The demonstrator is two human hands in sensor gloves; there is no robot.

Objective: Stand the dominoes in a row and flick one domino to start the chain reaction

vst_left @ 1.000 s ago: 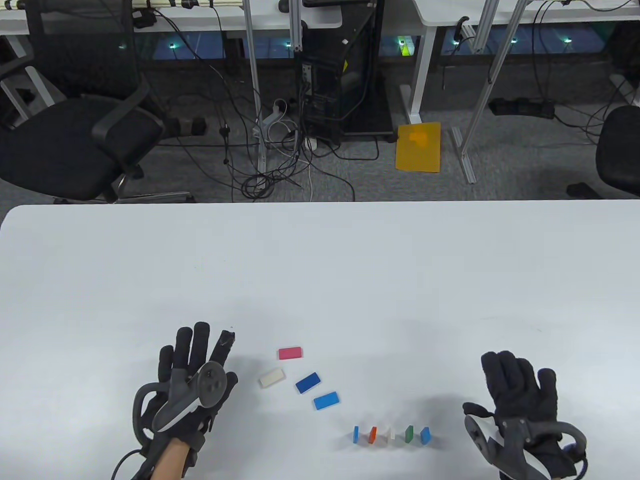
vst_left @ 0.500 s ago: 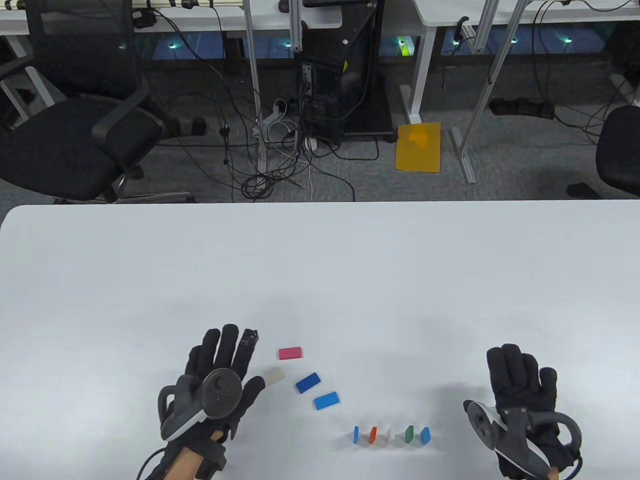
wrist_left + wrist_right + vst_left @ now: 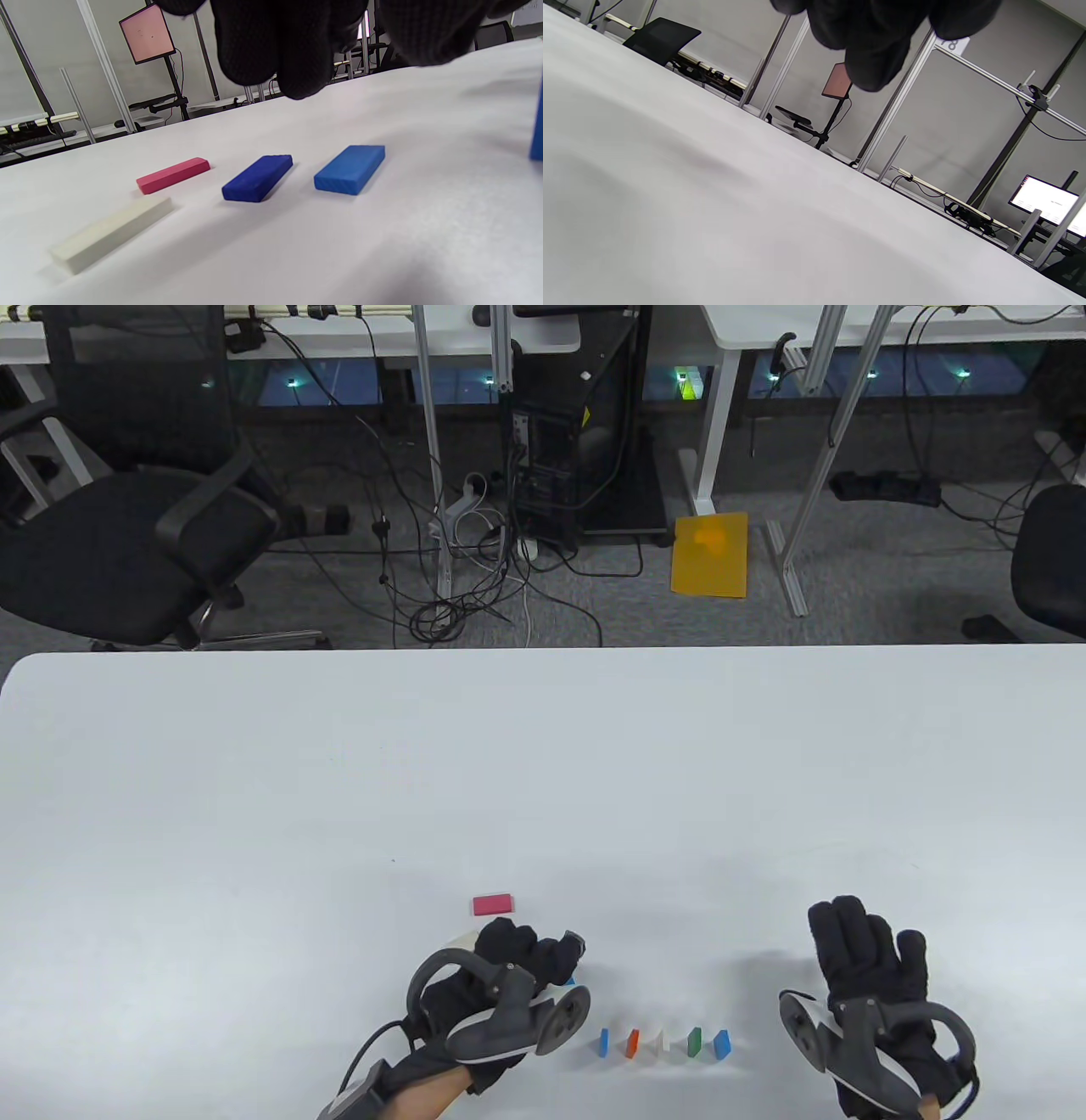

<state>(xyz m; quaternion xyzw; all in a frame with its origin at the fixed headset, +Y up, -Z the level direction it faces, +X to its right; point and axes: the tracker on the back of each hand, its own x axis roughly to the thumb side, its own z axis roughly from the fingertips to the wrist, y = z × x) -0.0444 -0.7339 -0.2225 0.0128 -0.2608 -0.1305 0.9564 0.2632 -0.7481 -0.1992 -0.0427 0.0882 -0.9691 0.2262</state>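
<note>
Five dominoes stand in a row [image 3: 663, 1043] near the table's front edge: blue [image 3: 604, 1043], orange [image 3: 632, 1043], white, green [image 3: 695, 1042], blue [image 3: 722, 1044]. Four lie flat to their left: pink [image 3: 493, 905] [image 3: 173, 175], cream [image 3: 112, 232], dark blue [image 3: 258, 177] and light blue [image 3: 350, 168]. My left hand [image 3: 534, 954] hovers over the dark and light blue ones, hiding them in the table view. Its fingers [image 3: 280, 63] hang loosely curled above them, holding nothing. My right hand [image 3: 865, 959] lies flat on the table right of the row, fingers [image 3: 878, 38] straight.
The white table [image 3: 543, 763] stretches far beyond the dominoes. Behind its far edge are office chairs [image 3: 110, 551], cables, metal frame legs and a yellow sheet [image 3: 710, 555] on the floor.
My left hand has swung right, from left of the flat dominoes to over the two blue ones, and its fingers have curled. The right hand has barely shifted.
</note>
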